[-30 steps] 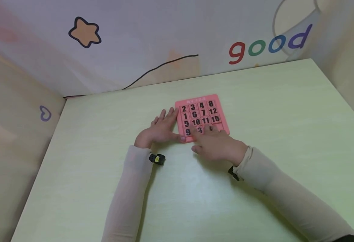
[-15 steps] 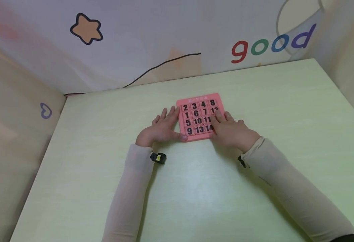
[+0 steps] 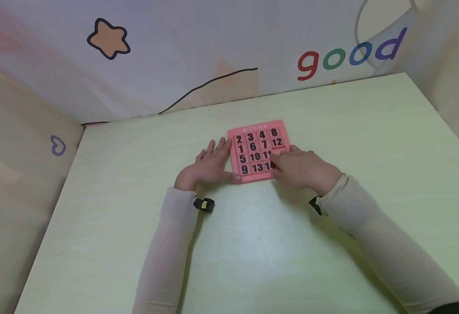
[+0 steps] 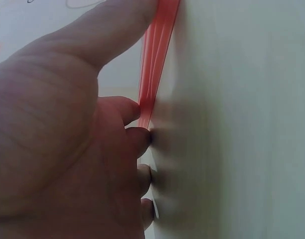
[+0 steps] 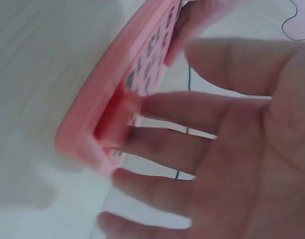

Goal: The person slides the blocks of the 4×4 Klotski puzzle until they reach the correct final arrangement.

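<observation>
A pink number sliding puzzle point(image 3: 258, 128) lies flat on the table, its tiles printed with black numerals. My left hand point(image 3: 207, 169) is spread along its left side, fingers straight against the edge and thumb at the lower left corner. In the left wrist view the thumb and a fingertip meet the puzzle's red side wall point(image 4: 157, 45). My right hand point(image 3: 305, 169) covers the lower right corner, fingertips on the tiles by the 11 and 14. A bare slot shows under the 12 tile point(image 3: 277, 141). The right wrist view shows extended fingers point(image 5: 167, 144) touching a blurred tile.
The pale green table point(image 3: 135, 261) runs back to a printed wall with a star point(image 3: 109, 39) and the coloured word "good" point(image 3: 351, 54). A black wrist strap point(image 3: 204, 205) sits at the left cuff, with another at the right.
My right hand has moved from the bottom row to the puzzle's right side. The 15 tile no longer shows below the 12, where a slot appears. The left hand has stayed in place.
</observation>
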Demonstrator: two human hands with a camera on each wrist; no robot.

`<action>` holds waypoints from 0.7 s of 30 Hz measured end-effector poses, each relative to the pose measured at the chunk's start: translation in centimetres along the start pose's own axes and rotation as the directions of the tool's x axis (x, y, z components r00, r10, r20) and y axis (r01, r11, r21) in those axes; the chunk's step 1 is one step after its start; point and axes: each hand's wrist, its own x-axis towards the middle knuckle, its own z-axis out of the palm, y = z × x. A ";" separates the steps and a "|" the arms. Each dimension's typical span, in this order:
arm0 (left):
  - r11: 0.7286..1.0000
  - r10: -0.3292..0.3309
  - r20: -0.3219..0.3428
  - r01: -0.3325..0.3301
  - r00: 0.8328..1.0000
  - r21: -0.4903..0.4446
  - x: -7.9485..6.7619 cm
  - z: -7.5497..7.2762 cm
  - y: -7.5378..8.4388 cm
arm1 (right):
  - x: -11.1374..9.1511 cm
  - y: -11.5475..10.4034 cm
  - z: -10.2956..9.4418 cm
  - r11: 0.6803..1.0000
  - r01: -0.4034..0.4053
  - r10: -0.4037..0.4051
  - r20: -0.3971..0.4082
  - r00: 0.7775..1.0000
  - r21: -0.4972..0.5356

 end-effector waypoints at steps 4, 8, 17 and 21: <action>1.000 -0.001 -0.004 0.001 1.000 0.005 0.0 0.0 -0.1 | 1.3 1.2 0.0 0.999 -0.007 0.009 -0.043 0.999 0.047; 1.000 0.002 -0.004 -0.002 1.000 -0.008 0.0 0.2 -0.1 | 2.7 2.5 0.3 0.996 -0.042 0.043 -0.005 0.999 0.084; 1.000 0.002 -0.010 -0.002 1.000 0.001 -0.1 0.1 0.1 | 3.2 2.7 0.4 0.991 -0.094 0.088 0.066 0.994 0.094; 1.000 0.000 -0.004 0.000 1.000 0.002 0.1 0.0 0.1 | 2.3 2.1 0.2 0.989 -0.106 0.095 0.105 0.990 0.104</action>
